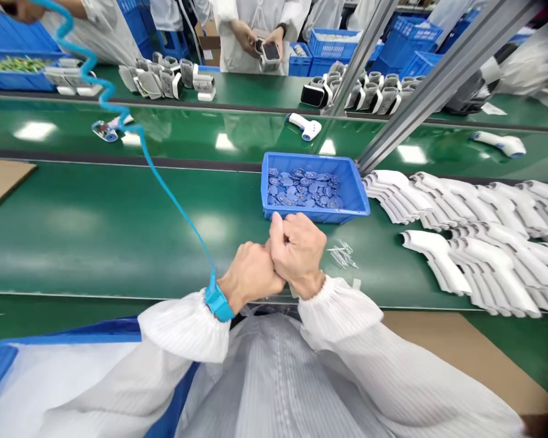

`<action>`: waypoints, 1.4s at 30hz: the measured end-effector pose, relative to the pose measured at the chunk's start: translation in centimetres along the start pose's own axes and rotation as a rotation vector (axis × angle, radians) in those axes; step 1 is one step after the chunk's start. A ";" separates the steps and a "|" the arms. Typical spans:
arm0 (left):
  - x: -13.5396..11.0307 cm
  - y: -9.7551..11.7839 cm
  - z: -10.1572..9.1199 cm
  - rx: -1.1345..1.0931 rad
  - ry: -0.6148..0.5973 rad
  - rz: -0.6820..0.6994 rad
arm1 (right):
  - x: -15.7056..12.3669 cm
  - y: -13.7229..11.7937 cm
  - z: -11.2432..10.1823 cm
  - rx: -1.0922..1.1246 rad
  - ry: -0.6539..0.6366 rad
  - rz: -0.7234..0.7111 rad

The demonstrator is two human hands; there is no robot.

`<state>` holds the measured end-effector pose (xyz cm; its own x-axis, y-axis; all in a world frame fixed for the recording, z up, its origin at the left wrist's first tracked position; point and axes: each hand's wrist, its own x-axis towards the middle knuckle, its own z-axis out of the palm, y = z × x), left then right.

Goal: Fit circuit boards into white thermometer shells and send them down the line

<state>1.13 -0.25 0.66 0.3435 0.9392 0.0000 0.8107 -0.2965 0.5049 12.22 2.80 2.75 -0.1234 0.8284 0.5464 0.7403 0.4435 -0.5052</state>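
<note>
My left hand (254,272) and my right hand (298,248) are both curled closed and touch each other above the front of the green bench. Whatever they hold, if anything, is hidden by the fingers. A turquoise wrist strap (218,302) with a coiled cord (158,173) circles my left wrist. Just beyond my right hand stands a blue bin (315,216) with many small blue oval parts (304,188) inside. To the right of that hand lies a loose pile of thin, clear or silvery pieces (343,254).
Rows of white thermometer-gun shells (488,261) cover the right side. On the belt behind lie a white thermometer gun (305,126) and another (500,143). A metal post (406,109) rises behind the bin. Across the line, a co-worker's hands (260,45) hold a boxy device.
</note>
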 end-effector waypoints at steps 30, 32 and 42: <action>-1.3 1.0 0.4 -0.465 0.033 -0.170 | -0.3 1.7 -0.9 -0.038 -0.226 0.171; -2.1 -0.2 -1.4 -0.460 -0.036 -0.174 | 1.0 2.6 -1.6 0.106 -0.366 0.172; -1.7 -5.1 -6.6 0.416 0.043 -0.077 | 13.9 9.4 3.1 -0.131 -0.602 0.077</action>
<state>-6.73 0.76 3.73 0.2612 0.9652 0.0160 0.9586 -0.2613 0.1130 15.44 19.57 3.49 -0.3891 0.9210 0.0191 0.8324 0.3604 -0.4210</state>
